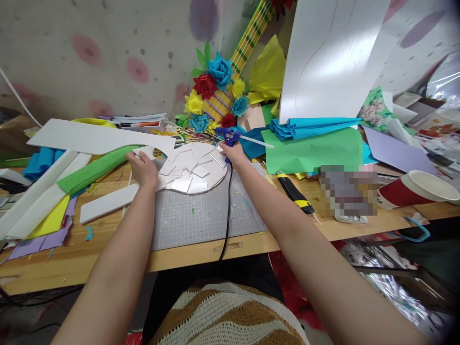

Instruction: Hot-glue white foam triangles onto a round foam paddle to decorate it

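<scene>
My right hand (pixel 233 152) is closed around a blue hot glue gun (pixel 228 136), with a clear glue stick poking out of its back. Its black cord runs down over the table edge. Beside that hand lies a round white board (pixel 215 177) covered with angular white foam board pieces (pixel 201 170), on a grey cutting mat (pixel 187 215). My left hand (pixel 144 170), at the left of the round board, has its fingers bent on a small white foam board piece (pixel 146 152). The grip is partly hidden.
Behind stands a yellow paper guitar (pixel 219 103) with paper flowers. White boards (pixel 104 136), a green paper roll (pixel 93 172) and a white strip (pixel 108 203) lie left. On the right are a utility knife (pixel 294 192), green paper (pixel 316 151) and a tipped paper cup (pixel 413 189).
</scene>
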### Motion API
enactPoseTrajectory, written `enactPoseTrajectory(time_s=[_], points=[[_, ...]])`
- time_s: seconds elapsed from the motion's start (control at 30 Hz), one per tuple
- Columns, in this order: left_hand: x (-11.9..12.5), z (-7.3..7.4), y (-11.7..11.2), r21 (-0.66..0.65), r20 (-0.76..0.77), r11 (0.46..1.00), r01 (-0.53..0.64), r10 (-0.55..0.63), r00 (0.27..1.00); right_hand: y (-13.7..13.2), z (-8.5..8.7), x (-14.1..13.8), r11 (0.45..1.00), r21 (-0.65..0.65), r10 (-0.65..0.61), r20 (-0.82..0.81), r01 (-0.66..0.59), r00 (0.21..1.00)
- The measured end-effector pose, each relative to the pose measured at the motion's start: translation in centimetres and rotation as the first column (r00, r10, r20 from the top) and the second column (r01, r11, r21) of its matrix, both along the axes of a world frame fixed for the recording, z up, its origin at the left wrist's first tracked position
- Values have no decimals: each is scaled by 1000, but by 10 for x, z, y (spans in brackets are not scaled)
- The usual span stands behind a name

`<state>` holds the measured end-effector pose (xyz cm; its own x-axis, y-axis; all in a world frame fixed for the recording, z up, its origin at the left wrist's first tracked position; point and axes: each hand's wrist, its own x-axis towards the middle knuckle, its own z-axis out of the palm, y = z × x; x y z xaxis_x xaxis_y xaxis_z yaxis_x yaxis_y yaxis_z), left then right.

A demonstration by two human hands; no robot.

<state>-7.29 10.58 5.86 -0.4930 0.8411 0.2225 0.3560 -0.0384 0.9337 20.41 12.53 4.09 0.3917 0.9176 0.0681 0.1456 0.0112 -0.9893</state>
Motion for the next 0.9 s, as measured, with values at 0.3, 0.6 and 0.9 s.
enactPoseTrajectory(time_s=[0.3, 0.6, 0.9], points=[[50, 3, -46, 91, 441, 963, 255, -269, 856, -88, 13, 38, 977, 52, 207, -34, -205, 978], [66, -11, -74, 87, 580, 869, 487, -441, 685, -114, 18, 27, 899, -107, 430, 41, -424, 902], [67, -11, -70, 91, 665, 895, 436, -381, 642, -107, 13, 24, 966, -115, 244, 120, -231, 962]])
